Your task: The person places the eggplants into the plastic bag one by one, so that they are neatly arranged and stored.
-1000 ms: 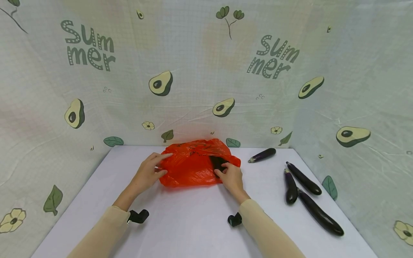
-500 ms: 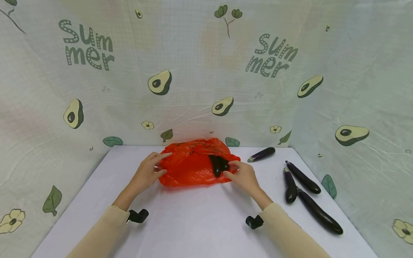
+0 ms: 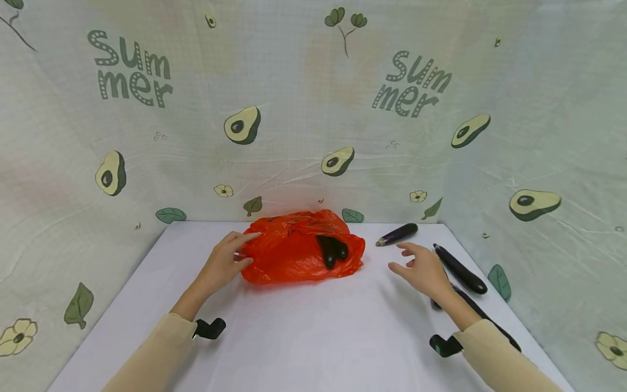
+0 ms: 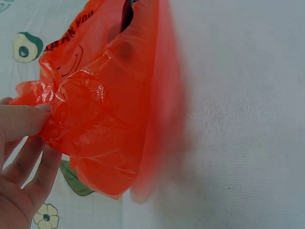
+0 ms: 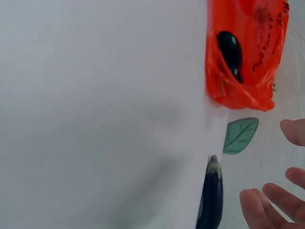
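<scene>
A red plastic bag (image 3: pixel 289 264) lies at the back middle of the table, its mouth gaping to the right. Two dark eggplants (image 3: pixel 327 253) show inside the opening. My left hand (image 3: pixel 227 257) pinches the bag's left end between thumb and fingers, as the left wrist view (image 4: pixel 24 157) also shows. Away to the right of the bag, my right hand (image 3: pixel 422 268) hovers with fingers spread and nothing in them. Just behind it lies a small eggplant (image 3: pixel 398 234), its stem end towards the bag; the right wrist view shows this eggplant (image 5: pixel 210 198) too.
To the right, another eggplant (image 3: pixel 461 270) lies beyond my hand. A long eggplant (image 3: pixel 479 310) and a short one (image 3: pixel 435 305) are partly hidden by my right hand and forearm. A printed cloth (image 3: pixel 289 81) hangs behind and at both sides of the white table (image 3: pixel 303 343).
My right hand has let go of an eggplant inside the bag, come out of the opening and moved right towards the loose eggplants. My left hand has stayed at the bag's left end.
</scene>
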Demonstrator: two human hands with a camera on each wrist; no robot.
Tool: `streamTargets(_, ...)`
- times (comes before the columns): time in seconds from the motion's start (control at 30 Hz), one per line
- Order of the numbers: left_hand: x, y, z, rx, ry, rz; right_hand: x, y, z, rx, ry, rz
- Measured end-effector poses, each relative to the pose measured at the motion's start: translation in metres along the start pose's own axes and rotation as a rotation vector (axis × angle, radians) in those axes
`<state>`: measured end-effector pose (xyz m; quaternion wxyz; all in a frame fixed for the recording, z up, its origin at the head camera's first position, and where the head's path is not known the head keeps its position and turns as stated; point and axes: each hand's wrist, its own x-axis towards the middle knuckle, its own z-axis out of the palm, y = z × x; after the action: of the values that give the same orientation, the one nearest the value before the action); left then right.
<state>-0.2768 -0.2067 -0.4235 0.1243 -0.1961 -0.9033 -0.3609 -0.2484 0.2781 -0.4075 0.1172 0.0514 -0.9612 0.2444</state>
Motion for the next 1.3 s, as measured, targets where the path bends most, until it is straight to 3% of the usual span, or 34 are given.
streamTargets(0.27, 0.0, 0.0, -0.002, 0.001, 0.001, -0.004, -0.029, 0.046, -0.021, -0.098, 0.06, -0.013)
streamTargets(0.53, 0.0, -0.002, 0.001, 0.003, 0.008, -0.003, -0.042, 0.076, -0.029, -0.125, 0.041, -0.005)
streamTargets(0.97, 0.0, -0.001, -0.001, -0.008, -0.004, -0.014, -0.051, 0.093, -0.016, -0.136, -0.024, 0.103)
streamTargets(1.3, -0.001, -0.001, -0.001, -0.005, -0.004, -0.013, -0.053, 0.096, -0.013, -0.145, -0.029, 0.094)
